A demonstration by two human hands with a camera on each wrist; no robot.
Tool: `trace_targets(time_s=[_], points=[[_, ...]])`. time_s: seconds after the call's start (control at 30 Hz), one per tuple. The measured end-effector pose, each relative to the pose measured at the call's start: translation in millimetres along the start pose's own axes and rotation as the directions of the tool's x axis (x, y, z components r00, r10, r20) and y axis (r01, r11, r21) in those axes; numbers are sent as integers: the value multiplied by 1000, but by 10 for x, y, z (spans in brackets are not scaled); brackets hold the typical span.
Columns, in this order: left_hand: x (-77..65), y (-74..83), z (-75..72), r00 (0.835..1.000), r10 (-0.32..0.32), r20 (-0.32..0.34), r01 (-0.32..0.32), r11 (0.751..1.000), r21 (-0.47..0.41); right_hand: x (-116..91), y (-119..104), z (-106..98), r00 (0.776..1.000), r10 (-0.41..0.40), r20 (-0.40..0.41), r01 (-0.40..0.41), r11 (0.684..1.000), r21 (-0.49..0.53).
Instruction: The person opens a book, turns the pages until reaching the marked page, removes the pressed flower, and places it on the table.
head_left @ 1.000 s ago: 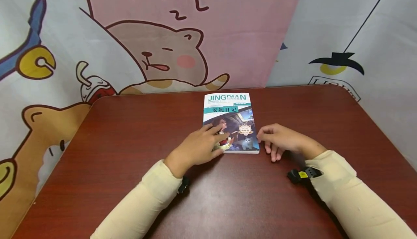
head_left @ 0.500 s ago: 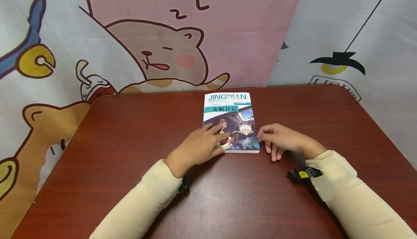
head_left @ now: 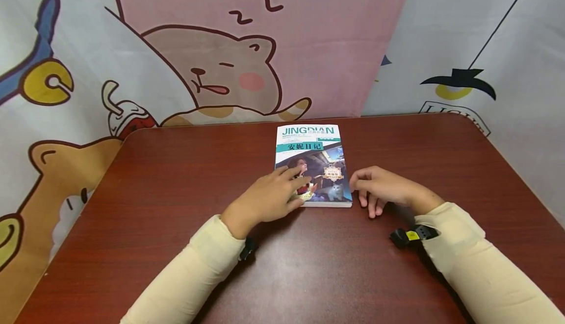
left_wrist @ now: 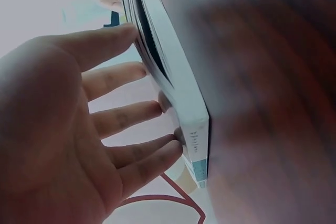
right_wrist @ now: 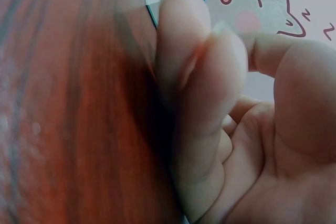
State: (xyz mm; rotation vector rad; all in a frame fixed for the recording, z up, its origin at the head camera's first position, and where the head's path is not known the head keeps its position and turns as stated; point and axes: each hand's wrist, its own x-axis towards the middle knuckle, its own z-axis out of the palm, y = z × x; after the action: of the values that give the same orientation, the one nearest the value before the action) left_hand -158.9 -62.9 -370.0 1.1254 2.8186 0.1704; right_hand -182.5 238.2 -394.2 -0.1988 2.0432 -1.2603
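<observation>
Background: a printed cloth backdrop (head_left: 335, 44), pink and pale grey, with cartoon animals and a drowsing bear's head (head_left: 229, 76); it stands close behind the far edge of the table.

Surface: one table (head_left: 318, 270), reddish-brown, wood-grained, rounded at the far corners, with a soft glare toward the near side.

Principal item: one paperback book (head_left: 321, 160), lying face up on the far half of the table, ahead of the person and between the two hands. Long axis runs away from the person, near enough straight; the title reads upright from the person's side. Spine to the left; opening edge to the right. In the left wrist view a dark gap shows among the pages along the near edge, narrowing toward the spine.

Left hand (head_left: 267, 196): fingers spread and extended, laid over the lower left part of the cover; the nearer of the two to the spine.

Right hand (head_left: 384, 189): fingers bent, tips at the lower part of the opening edge, the nearer of the two to it. Whether they pinch cover or pages cannot be told.

The hands stand apart, book between them.

Accessories: two cream sleeves (head_left: 190, 265); a black wrist device (head_left: 412, 236) beneath the right cuff, another partly hidden under the left.
</observation>
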Motion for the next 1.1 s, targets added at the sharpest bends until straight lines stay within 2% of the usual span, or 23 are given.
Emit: trace_targets(time_s=[0.3,0.53,0.7,0.83,1.1], points=[[-18,-27,-50,999,19,-29,-19,1000,-16,-18,-26,-26,999,-15,33,14,1000,22],[-24,-41,-71,997,36,-68,-36,999,-10,-1,10,-20,998,-55,28,56,997,-44],[-21,-58,-47,990,77,-122,-74,997,26,14,11,9,998,-58,20,59,996,-68],[-12,-60,-31,978,120,-173,-109,991,74,1,-2,16,999,-48,19,49,996,-68],[-9,-28,-59,935,224,-275,-171,964,203,3,-19,6,999,-51,6,52,994,-93]])
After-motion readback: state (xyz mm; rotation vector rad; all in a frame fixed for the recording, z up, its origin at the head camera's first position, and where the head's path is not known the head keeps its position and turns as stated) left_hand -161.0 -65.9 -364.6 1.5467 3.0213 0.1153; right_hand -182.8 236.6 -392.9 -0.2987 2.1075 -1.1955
